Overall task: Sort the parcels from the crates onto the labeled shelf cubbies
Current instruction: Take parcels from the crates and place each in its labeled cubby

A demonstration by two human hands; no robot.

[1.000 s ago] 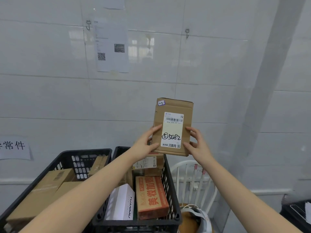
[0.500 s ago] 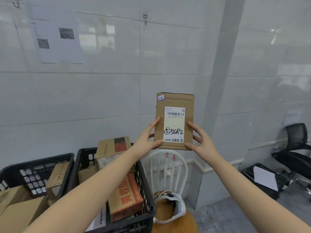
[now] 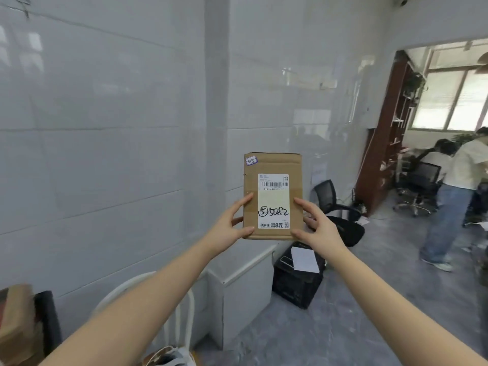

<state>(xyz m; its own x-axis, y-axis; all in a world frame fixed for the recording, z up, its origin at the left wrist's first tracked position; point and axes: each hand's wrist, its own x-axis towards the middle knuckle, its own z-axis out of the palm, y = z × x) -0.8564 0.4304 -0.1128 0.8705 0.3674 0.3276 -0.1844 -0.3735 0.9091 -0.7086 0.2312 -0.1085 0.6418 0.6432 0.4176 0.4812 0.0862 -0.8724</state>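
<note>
- Fingers (image 3: 243,204) of the left hand (image 3: 225,229) curl round the left edge of the parcel (image 3: 273,163) and hold it tight, with the thumb on the front near the bottom left corner.
- On the other side, the right hand (image 3: 320,229) grips the right edge the same way.
- That parcel is a flat brown box, held upright in the air between both hands, in front of the white tiled wall (image 3: 105,154).
- Its white label (image 3: 273,199) has a barcode and "5082" written by hand after a circled 5.
- One small sticker (image 3: 251,161) sits at its top left corner.
- Down on the floor (image 3: 343,326), a black crate (image 3: 295,289) stands by the wall with a sheet of paper (image 3: 305,260) on top.
- Behind the right hand is a black office chair (image 3: 330,199).
- Far to the right, a person (image 3: 454,196) in blue jeans stands.
</note>
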